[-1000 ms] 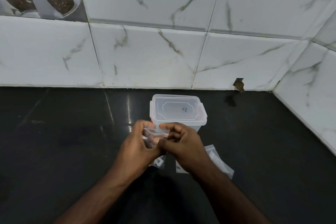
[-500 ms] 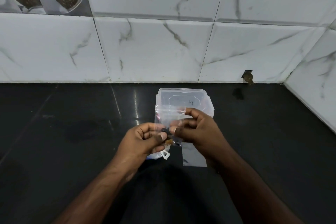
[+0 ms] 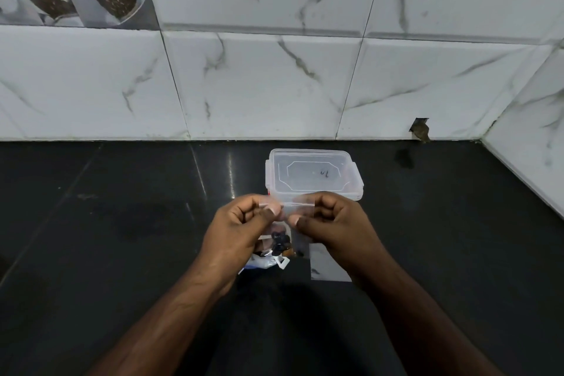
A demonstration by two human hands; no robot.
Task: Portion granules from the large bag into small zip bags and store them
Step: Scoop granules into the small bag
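Note:
A small clear zip bag (image 3: 285,224) hangs upright between my hands, with dark granules (image 3: 280,242) gathered at its bottom. My left hand (image 3: 241,227) pinches the left end of its top strip and my right hand (image 3: 331,223) pinches the right end. Behind the bag a clear plastic container (image 3: 314,174) stands with its lid on. Under my left hand lies the crumpled large bag (image 3: 264,262), white with a blue edge, mostly hidden. An empty flat zip bag (image 3: 328,265) lies on the counter under my right wrist.
The black glossy counter (image 3: 122,238) runs to a white marble-tile wall (image 3: 274,85) at the back and another at the right (image 3: 534,146). A chipped hole (image 3: 420,129) shows at the base of the back wall.
The small bag went from bunched between my hands to hanging upright. My fingers have moved up to its top strip, one hand at each end.

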